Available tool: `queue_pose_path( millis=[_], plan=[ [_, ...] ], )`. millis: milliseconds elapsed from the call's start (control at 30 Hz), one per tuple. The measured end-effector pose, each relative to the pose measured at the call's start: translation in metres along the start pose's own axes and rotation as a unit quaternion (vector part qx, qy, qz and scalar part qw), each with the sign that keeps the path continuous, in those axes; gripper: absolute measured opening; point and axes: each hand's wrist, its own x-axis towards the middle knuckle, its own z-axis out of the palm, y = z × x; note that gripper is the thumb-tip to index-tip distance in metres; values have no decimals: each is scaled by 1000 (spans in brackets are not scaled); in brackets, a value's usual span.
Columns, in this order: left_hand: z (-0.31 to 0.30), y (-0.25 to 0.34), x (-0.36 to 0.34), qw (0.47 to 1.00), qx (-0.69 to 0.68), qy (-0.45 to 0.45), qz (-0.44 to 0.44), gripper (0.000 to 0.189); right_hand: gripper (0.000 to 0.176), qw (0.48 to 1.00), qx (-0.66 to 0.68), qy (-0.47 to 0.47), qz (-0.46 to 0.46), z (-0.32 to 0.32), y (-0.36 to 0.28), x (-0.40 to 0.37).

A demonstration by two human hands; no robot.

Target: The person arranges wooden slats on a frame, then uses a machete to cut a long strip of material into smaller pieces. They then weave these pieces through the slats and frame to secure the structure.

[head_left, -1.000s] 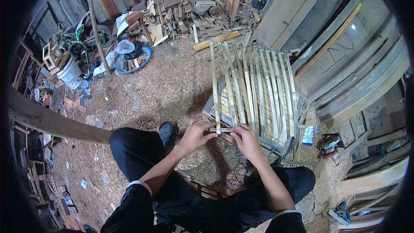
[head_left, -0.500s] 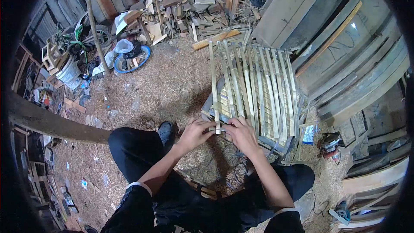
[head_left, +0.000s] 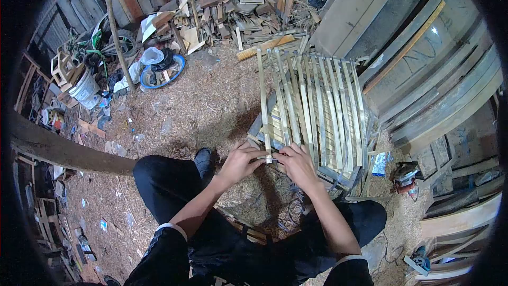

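My left hand (head_left: 242, 162) and my right hand (head_left: 298, 166) face each other at the near end of a long, narrow wooden slat (head_left: 263, 100). Both are closed, fingers and thumbs pinching a small thin piece (head_left: 269, 159) that runs across the slat's end. Too little of that piece shows to tell its kind. The slat is the leftmost of a row, its far end apart from the others. Several similar slats (head_left: 323, 111) lie side by side to its right, on a pile of shorter strips (head_left: 273, 122). My right fingers partly hide the pile's near edge.
Wood scraps (head_left: 227, 18) are heaped along the back wall. A blue basin (head_left: 177, 74) and white bucket (head_left: 84, 90) stand at left, near a pole (head_left: 117, 37). Boards (head_left: 365, 10) lean at right. A power tool (head_left: 420, 259) lies lower right. Sawdust covers the floor (head_left: 196, 100).
The leftmost slat has shifted very slightly, its near end a touch to the right. My right fingers have moved in a little closer to it; my left hand is nearly still.
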Motion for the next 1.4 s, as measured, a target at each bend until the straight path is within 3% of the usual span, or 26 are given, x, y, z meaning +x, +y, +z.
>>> queue_pose_path(
  millis=[67,500,867,1100,1167,1400],
  plan=[
    [-3,2,0,999,-7,-38,-15,31,32,1000,-3,-1,-2,1,1,-1],
    [-3,3,0,999,7,-43,2,38,27,997,73,9,22,3,0,-2],
    [6,10,-3,999,1,21,-30,50,25,991,110,34,63,-28,-5,0],
    [12,10,0,1000,12,6,-8,45,17,993,91,6,70,-26,-9,-8],
    [10,13,1,999,6,-23,-40,43,15,990,118,17,74,-23,-8,-9],
    [12,4,-3,1000,12,-6,-25,43,15,982,154,17,110,-35,-1,-15]
  ],
)
